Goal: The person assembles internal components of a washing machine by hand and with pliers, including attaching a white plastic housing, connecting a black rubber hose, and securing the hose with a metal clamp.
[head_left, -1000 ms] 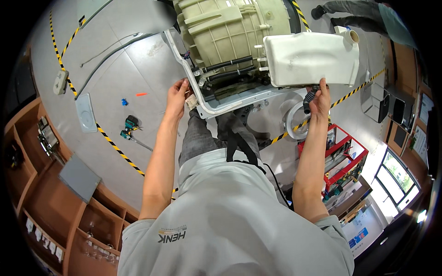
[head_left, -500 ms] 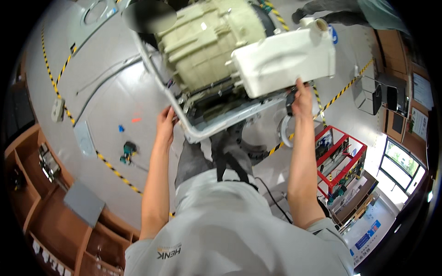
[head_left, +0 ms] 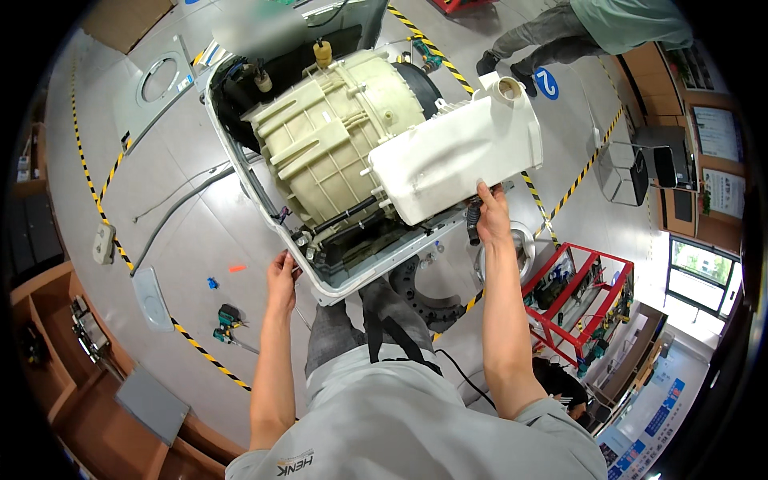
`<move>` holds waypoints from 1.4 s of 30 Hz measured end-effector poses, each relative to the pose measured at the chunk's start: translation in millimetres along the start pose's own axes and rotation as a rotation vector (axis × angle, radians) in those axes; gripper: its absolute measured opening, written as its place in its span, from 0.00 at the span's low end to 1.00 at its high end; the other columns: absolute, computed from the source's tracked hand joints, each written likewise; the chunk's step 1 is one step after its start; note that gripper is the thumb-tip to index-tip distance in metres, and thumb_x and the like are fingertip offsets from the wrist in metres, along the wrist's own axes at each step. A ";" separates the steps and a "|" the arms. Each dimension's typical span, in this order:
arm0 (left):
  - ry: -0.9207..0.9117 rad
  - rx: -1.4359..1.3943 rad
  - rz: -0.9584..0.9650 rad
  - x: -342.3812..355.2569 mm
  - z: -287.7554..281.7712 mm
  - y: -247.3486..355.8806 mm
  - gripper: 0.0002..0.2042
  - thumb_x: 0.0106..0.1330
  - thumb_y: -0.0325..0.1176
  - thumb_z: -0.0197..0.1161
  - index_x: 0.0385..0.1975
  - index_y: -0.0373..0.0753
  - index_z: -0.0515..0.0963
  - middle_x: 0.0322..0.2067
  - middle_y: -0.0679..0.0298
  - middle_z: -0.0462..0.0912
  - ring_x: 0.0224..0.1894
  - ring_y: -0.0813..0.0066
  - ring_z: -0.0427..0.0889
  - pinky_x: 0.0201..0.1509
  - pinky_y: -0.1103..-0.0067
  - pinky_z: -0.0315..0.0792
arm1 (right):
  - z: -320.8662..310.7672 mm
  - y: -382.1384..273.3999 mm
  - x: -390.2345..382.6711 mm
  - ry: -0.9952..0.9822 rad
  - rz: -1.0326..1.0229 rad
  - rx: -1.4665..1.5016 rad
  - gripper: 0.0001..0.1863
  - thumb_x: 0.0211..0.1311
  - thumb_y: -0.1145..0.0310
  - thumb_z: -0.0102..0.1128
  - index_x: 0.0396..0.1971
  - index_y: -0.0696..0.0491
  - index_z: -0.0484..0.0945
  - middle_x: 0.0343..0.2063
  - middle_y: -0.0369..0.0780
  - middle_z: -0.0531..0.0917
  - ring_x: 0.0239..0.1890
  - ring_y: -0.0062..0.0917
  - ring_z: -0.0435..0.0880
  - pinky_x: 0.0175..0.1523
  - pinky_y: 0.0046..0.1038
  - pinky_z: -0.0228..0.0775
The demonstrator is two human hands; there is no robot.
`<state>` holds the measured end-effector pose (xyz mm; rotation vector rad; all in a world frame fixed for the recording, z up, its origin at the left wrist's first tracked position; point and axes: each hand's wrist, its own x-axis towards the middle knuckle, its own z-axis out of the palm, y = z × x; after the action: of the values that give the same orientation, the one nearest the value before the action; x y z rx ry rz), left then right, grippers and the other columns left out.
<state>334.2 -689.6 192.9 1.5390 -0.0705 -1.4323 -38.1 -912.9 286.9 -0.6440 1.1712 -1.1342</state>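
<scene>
An opened washing machine cabinet point(head_left: 392, 270) stands tilted in front of my legs. Inside it lies a ribbed cream plastic tub point(head_left: 332, 132). A white plastic box with a round spout point(head_left: 460, 152), like a detergent drawer housing, sits over the cabinet's right side. My left hand point(head_left: 282, 282) grips the near left corner of the metal frame, fingers curled round the edge. At the near right corner my right hand point(head_left: 494, 214) holds the frame, its fingertips against the lower edge of the white box. A short black corrugated hose point(head_left: 473, 222) hangs beside that hand.
On the floor at left lie a cordless drill point(head_left: 227, 320), a grey hose point(head_left: 172, 204) and a panel with a round opening point(head_left: 156, 84). A red metal frame cart point(head_left: 578, 300) stands at right. Another person's legs point(head_left: 538, 40) are at the far right.
The cabinet now sits lower and further left in view, with more of its far end showing. Both hands keep their hold at the near corners.
</scene>
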 end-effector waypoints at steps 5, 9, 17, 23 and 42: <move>0.006 0.006 0.010 -0.4 -0.2 -0.4 0.13 0.71 0.36 0.51 0.47 0.35 0.72 0.38 0.68 0.78 0.37 0.82 0.75 0.40 0.83 0.69 | 3.8 -4.0 -1.9 -0.007 0.029 -0.040 0.32 0.56 0.70 0.65 0.58 0.58 0.60 0.48 0.39 0.74 0.49 0.26 0.74 0.54 0.28 0.67; 0.040 0.039 0.033 -1.4 2.2 0.5 0.13 0.71 0.37 0.52 0.46 0.34 0.74 0.36 0.68 0.78 0.35 0.82 0.74 0.39 0.83 0.70 | 10.7 -8.1 -8.1 -0.012 0.012 -0.057 0.32 0.55 0.71 0.65 0.58 0.58 0.60 0.50 0.40 0.73 0.50 0.26 0.74 0.55 0.27 0.66; 0.021 0.041 0.017 -2.1 -3.1 -4.0 0.14 0.70 0.37 0.53 0.49 0.36 0.72 0.39 0.68 0.80 0.39 0.81 0.77 0.39 0.83 0.69 | 8.0 -11.9 -8.5 -0.020 -0.137 -0.089 0.34 0.49 0.74 0.70 0.55 0.58 0.60 0.48 0.40 0.74 0.49 0.25 0.75 0.55 0.27 0.67; 0.055 0.009 -0.011 2.7 -5.1 -3.0 0.13 0.70 0.36 0.53 0.49 0.38 0.71 0.38 0.69 0.80 0.38 0.80 0.78 0.38 0.83 0.71 | 36.2 -55.7 -40.4 0.017 -0.348 -0.176 0.35 0.44 0.78 0.72 0.50 0.59 0.59 0.45 0.45 0.74 0.46 0.27 0.77 0.51 0.28 0.72; -0.135 -0.050 0.054 -21.8 45.6 43.6 0.18 0.68 0.33 0.54 0.55 0.34 0.67 0.47 0.59 0.77 0.48 0.71 0.77 0.50 0.74 0.75 | 89.5 -88.7 -143.1 -0.236 -1.213 -0.976 0.20 0.46 0.78 0.64 0.40 0.53 0.65 0.47 0.45 0.79 0.48 0.38 0.80 0.51 0.36 0.72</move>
<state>316.1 -725.3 246.4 1.3888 -0.1554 -1.4834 18.2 -824.4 446.1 -2.3887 1.0535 -1.3067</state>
